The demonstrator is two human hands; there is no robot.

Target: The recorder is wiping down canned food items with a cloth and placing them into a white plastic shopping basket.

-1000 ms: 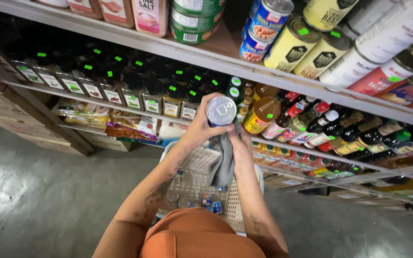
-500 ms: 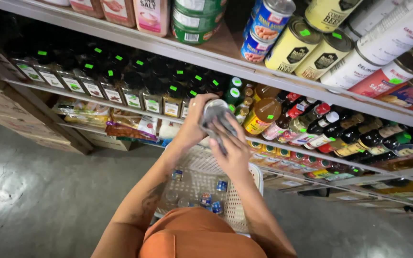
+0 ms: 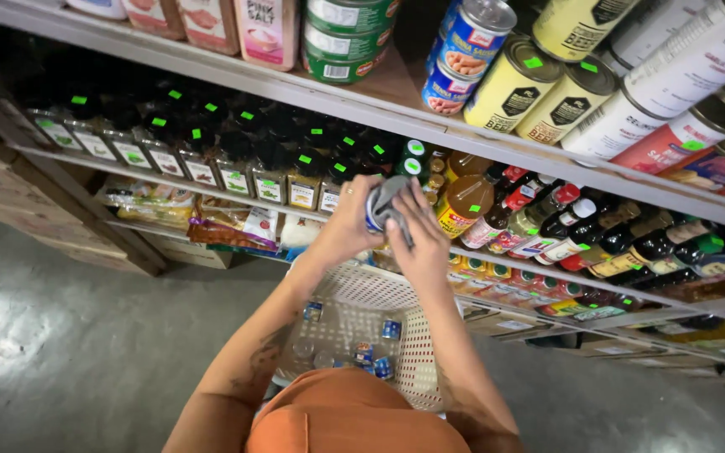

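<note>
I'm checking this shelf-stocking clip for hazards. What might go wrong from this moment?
1. The can is held in the left hand while the right hand rubs it with a grey cloth; it might slip and drop into the white basket below.
2. Both hands work close to the bottles on the shelf edge; a bump could knock one off.

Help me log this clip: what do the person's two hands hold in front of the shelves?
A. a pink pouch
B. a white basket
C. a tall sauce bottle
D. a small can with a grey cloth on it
D: the left hand grips a small can while the right hand presses a grey cloth against it, above the white basket.
</note>
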